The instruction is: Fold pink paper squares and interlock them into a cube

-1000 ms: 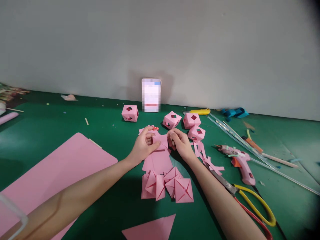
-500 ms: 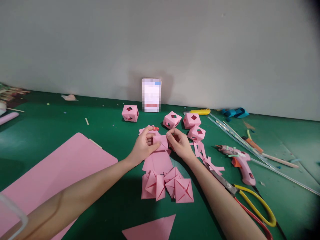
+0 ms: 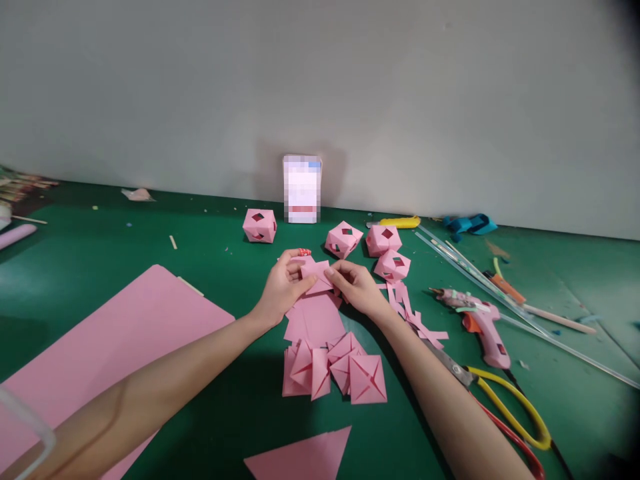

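Your left hand (image 3: pixel 277 290) and right hand (image 3: pixel 360 285) pinch a folded pink paper (image 3: pixel 318 271) between fingertips.
Your right thumb has moved onto it, seemingly steadying both sides, above flat pink sheets (image 3: pixel 316 322).

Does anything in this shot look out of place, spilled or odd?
The screen by the wall is masked by coarse pixels, unlike its surroundings. Pink paper strips lie in a loose tangle beside the scissors, untidy compared with the folded squares.
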A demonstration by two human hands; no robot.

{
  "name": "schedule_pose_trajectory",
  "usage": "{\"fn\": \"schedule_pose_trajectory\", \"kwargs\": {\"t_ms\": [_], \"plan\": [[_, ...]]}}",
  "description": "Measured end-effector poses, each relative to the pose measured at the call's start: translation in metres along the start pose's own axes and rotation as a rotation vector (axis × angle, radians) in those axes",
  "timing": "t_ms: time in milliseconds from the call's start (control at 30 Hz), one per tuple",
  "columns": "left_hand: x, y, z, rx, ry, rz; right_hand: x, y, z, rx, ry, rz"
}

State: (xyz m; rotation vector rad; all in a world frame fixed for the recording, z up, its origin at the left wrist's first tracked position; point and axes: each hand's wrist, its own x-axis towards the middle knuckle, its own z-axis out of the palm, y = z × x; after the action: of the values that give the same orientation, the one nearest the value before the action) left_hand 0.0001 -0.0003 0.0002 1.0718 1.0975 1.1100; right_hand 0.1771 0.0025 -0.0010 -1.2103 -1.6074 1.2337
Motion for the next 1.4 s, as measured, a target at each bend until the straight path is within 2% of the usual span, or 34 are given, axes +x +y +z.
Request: {"fn": "schedule_pose_trajectory", "kwargs": {"t_ms": [100, 400, 600, 767, 1000, 1400], "plan": [[0.0003, 0.0003, 0.0006, -0.004, 0.001, -0.002, -0.0001, -0.0022, -0.0009, -0.006, -0.023, -0.008], [-0.0003, 0.0005, 0.0006, 0.029, 0.010, 0.012, -0.0002, 0.0006, 0.0001, 0.002, 0.020, -0.019], [0.0000, 0.0025, 0.0013, -0.106, 0.041, -0.003, -0.0006, -0.0031, -0.0019, 0.011, -0.071, 0.009], [-0.0005, 0.0030, 0.0016, -0.112, 0.054, -0.007, -0.0019, -0.0013, -0.0008, 0.008, -0.027, -0.031], [0.0025, -0.0013, -0.0009, -0.140, 0.066, 0.008, -0.0027, -0.0075, -0.0044, 0.117, -0.066, 0.044], [0.0030, -0.0005, -0.0004, -0.168, 0.050, 0.001, -0.0020, -0.0022, -0.0030, 0.073, -0.028, 0.037]]}}
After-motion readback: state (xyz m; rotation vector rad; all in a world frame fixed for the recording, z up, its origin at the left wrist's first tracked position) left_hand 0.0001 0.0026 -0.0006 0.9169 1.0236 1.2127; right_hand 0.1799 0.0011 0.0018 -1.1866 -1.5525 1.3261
